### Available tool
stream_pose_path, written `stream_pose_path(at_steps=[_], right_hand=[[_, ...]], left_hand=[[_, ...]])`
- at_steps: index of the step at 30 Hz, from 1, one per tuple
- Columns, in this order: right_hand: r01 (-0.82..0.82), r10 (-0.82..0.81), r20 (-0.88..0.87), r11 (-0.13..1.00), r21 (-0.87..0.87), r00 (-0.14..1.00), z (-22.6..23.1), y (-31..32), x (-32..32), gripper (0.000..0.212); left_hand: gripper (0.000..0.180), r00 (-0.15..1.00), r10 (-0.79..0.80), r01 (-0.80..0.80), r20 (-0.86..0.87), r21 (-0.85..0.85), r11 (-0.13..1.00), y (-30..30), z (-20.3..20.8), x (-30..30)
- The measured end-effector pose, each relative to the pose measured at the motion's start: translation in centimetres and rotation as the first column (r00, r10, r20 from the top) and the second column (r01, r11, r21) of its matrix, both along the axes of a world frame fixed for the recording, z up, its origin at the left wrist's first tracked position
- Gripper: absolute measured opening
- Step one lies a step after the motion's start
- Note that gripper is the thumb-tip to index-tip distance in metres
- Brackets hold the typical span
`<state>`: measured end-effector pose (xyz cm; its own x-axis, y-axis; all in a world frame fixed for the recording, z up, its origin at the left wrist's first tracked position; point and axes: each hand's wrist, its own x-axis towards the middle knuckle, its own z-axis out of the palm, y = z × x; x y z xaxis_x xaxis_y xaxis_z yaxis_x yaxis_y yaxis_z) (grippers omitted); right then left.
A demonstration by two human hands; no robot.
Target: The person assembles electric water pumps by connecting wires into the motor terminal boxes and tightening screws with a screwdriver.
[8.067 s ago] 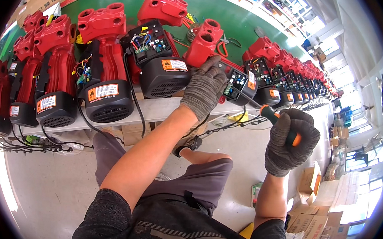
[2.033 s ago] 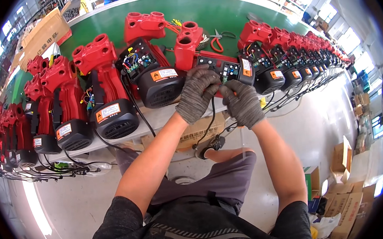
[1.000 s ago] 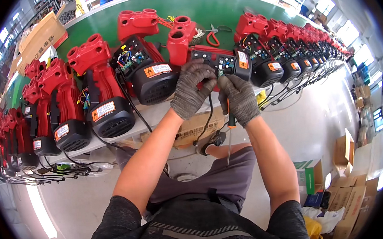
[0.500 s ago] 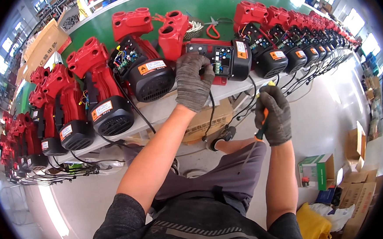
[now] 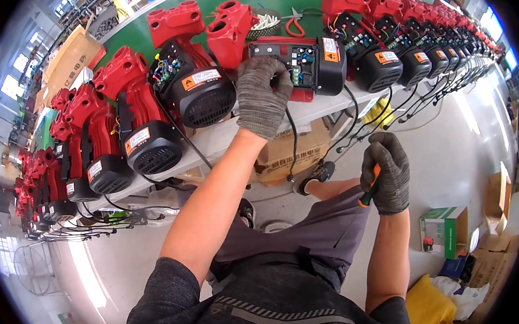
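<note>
A red-and-black pump motor (image 5: 330,68) lies on its side at the table's near edge, its control box uncovered and a circuit board (image 5: 303,64) showing. Over the left end of that box rests my left hand (image 5: 262,93), in a grey knit glove. Its thumb and fingers are pinched together beside the board; what they grip is hidden. Away from the table, to the right, my gloved right hand (image 5: 388,175) is closed around a screwdriver (image 5: 365,201) with an orange and dark handle. The thin shaft points down and left, in front of my trouser leg.
Similar pump motors (image 5: 206,94) line the table on both sides, black cords (image 5: 293,136) hanging off the edge. Behind stand a basket of white pieces (image 5: 265,26) and red-handled pliers (image 5: 294,24). A carton (image 5: 283,157) sits underneath; a green-and-white box (image 5: 448,233) is on the floor at right.
My right hand has moved down and slightly right with the screwdriver, farther from the table. My left hand stays at the same motor. The whole view has shifted a little.
</note>
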<state>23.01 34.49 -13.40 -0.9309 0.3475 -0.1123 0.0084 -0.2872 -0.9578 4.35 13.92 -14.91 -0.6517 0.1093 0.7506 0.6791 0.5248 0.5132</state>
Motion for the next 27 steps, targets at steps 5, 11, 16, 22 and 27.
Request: stream_pose_path(at_steps=[5,11,16,22,27], right_hand=[[0.003,-0.003,-0.013,1.0,-0.005,1.0,-0.4,0.5,0.6,0.021],[-0.015,0.015,0.002,1.0,-0.001,1.0,-0.7,0.6,1.3,0.02],[-0.039,0.039,0.001,0.999,-0.012,0.999,-0.7,0.7,1.6,0.019],[-0.014,0.014,0.008,1.0,0.024,1.0,-0.1,1.1,2.0,0.018],[0.0,0.0,0.005,1.0,0.02,1.0,-0.1,1.3,1.9,0.018]], left_hand=[[0.016,0.999,-0.034,0.034,-0.023,-0.013,0.999,-0.2,0.0,-0.2],[0.017,0.988,0.0,-0.015,-0.153,-0.094,0.995,0.0,0.0,-0.6],[0.015,0.993,0.027,-0.042,-0.116,-0.132,0.99,-0.3,0.5,-1.1],[0.016,0.998,-0.036,0.031,-0.042,-0.099,0.995,-0.5,0.7,-1.3],[0.015,0.996,-0.073,0.07,-0.047,-0.063,0.996,-0.5,0.5,-1.3]])
